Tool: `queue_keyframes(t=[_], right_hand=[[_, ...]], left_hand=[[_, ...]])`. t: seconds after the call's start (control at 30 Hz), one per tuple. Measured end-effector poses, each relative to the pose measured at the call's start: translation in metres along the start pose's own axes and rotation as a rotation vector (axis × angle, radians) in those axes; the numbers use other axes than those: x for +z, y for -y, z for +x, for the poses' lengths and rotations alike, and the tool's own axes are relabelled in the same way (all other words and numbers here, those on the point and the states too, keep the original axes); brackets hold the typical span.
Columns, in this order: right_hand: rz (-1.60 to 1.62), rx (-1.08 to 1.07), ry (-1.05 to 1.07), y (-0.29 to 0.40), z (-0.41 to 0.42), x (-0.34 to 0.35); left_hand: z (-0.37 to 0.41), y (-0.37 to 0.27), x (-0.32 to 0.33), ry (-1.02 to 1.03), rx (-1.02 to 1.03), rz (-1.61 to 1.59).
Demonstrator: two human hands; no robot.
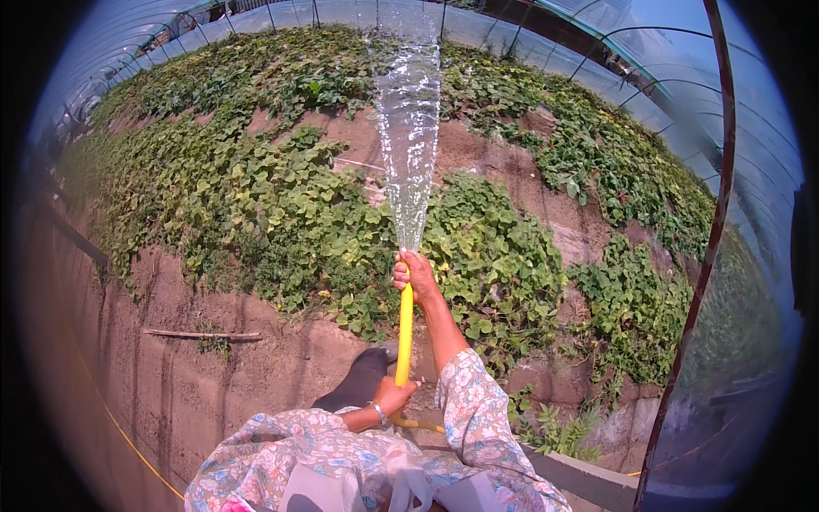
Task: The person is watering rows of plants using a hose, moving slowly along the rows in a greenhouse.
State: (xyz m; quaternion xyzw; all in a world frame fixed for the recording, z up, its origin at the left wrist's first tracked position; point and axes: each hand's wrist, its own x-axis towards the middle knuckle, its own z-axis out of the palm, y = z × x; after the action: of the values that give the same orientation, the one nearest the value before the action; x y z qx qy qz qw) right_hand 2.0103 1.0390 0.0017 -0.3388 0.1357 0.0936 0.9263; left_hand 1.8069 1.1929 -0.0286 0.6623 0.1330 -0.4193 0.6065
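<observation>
A yellow garden hose (405,326) points straight ahead, away from the body. My right hand (418,275) grips it at the mouth, where the thumb and fingers partly cover the opening. A wide, flat spray of water (411,141) fans out from there over the green plants. Lower on the hose, close to my body, my left hand (393,395) is closed around it, with a band on the wrist. The hose bends right below that hand and passes behind the floral sleeve. Leafy vine plants (256,205) cover much of the soil in front.
Bare brown soil (192,384) lies at the near left, with a thin stick (202,335) on it. A rusty metal pole (697,288) rises on the right, beside clear plastic sheeting (755,192). A low concrete edge (582,477) is at the lower right. Arched ribs stand along the far side.
</observation>
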Motion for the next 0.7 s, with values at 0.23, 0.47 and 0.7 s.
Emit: queue_keyframes(t=[0.23,0.47,0.7], right_hand=[[-0.204,0.099,-0.192,-0.018,-0.021,-0.018],[-0.374,0.240,-0.338,-0.064,-0.018,-0.007],[-0.315,0.248,-0.294,-0.071,-0.008,-0.004]], left_hand=[[-0.018,0.006,0.011,0.104,-0.088,-0.051],[-0.007,0.020,0.001,-0.072,-0.171,-0.054],[-0.016,0.005,-0.005,-0.099,-0.157,-0.104]])
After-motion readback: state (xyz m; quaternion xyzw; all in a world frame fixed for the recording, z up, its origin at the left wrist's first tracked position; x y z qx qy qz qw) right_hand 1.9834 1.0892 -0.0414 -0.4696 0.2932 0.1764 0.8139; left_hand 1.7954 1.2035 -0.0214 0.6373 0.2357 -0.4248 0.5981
